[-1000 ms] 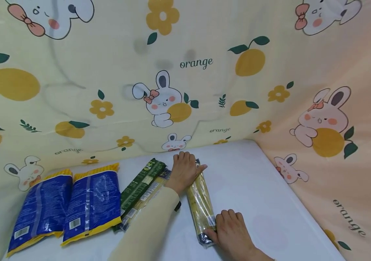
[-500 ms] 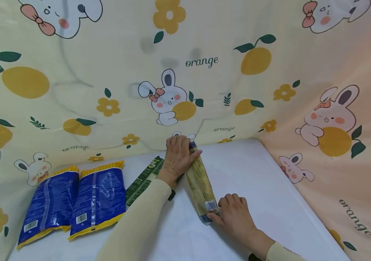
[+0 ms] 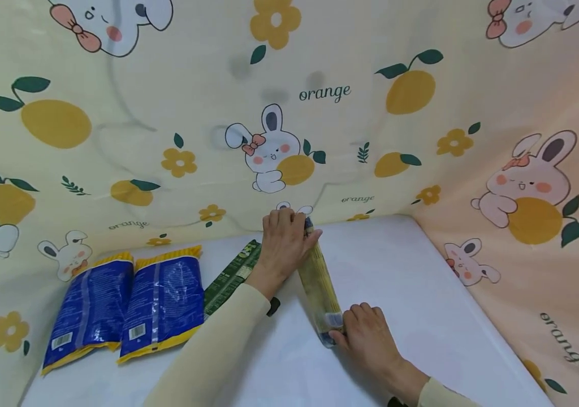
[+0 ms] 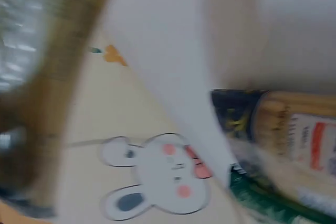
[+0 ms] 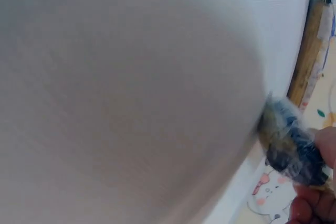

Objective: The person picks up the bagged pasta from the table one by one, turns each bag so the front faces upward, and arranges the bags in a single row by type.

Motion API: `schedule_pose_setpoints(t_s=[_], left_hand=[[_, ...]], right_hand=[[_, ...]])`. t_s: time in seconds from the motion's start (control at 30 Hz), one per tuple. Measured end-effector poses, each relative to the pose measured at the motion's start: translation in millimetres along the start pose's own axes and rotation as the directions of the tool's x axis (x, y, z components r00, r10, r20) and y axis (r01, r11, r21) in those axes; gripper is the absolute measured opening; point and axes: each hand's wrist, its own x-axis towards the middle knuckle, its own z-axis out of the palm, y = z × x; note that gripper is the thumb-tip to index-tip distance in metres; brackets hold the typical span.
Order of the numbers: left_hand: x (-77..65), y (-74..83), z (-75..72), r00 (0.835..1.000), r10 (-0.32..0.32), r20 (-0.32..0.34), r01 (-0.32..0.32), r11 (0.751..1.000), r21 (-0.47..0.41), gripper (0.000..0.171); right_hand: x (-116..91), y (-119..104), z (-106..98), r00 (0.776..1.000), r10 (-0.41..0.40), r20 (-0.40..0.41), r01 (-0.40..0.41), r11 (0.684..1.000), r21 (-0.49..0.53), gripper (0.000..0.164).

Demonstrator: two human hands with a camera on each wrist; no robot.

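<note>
A long clear packet of dried noodles (image 3: 322,288) with dark blue ends is held between both hands, its narrow side turned toward the head camera. At its far end my left hand (image 3: 288,244) grips it, the thumb lying along the near side. My right hand (image 3: 373,339) pinches the near end, whose crinkled plastic shows in the right wrist view. In the left wrist view the held packet is blurred at the left edge. A second noodle packet (image 4: 278,124) lies beside a green packet (image 3: 230,277); my left arm hides it in the head view.
Two blue and yellow bags (image 3: 164,302) lie side by side at the left of the white table (image 3: 411,282). A printed curtain with rabbits and oranges (image 3: 193,102) rises behind the table and along its right side.
The noodle packet was lying flatter beside the second one; both hands have raised and turned it, so its broad face now shows less. The head view has shifted slightly left.
</note>
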Motion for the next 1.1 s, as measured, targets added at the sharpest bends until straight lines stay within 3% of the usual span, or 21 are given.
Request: schedule_pose_setpoints(t_s=[0.1,0.3,0.47,0.6,0.77,0.87,1.0,1.1], left_hand=[[6.9,9.1,-11.6,0.998,-0.046,0.031,0.044,0.997,0.066,0.053],[15.5,16.9,-21.7,0.995,-0.1,0.006,0.098,0.986,0.131,0.057],[16.8,18.5,-22.9,0.994,-0.106,-0.007,0.106,0.981,0.164,0.061],[16.0,17.5,-24.1,0.996,-0.087,0.008,0.085,0.983,0.16,0.051],[13.9,8.7,-26.9,0.995,-0.023,0.098,0.009,0.991,0.136,0.033],[11.1,-0.1,-25.5,0.99,-0.001,0.141,-0.01,0.997,0.078,0.03],[3.7,-9.5,-22.4,0.975,-0.071,0.211,0.083,0.995,-0.05,0.024],[-2.6,-14.9,-20.7,0.956,-0.144,0.254,0.186,0.972,-0.147,0.02]], right_hand=[[0,2,-4,0.999,-0.007,-0.04,0.005,0.999,-0.036,0.053],[6,0,-7,0.994,-0.048,-0.095,0.038,0.994,-0.1,0.05],[9,-9,-6,0.992,-0.083,-0.098,0.07,0.989,-0.133,0.045],[8,-18,-6,0.988,-0.127,-0.089,0.117,0.987,-0.113,0.049],[7,-24,-8,0.981,-0.19,-0.04,0.19,0.982,-0.02,0.044],[9,-19,-8,0.988,-0.156,-0.004,0.156,0.988,0.005,0.036],[11,-8,-7,0.996,-0.075,0.048,0.076,0.997,-0.032,0.042],[12,-5,-4,0.996,-0.064,0.069,0.069,0.995,-0.071,0.055]])
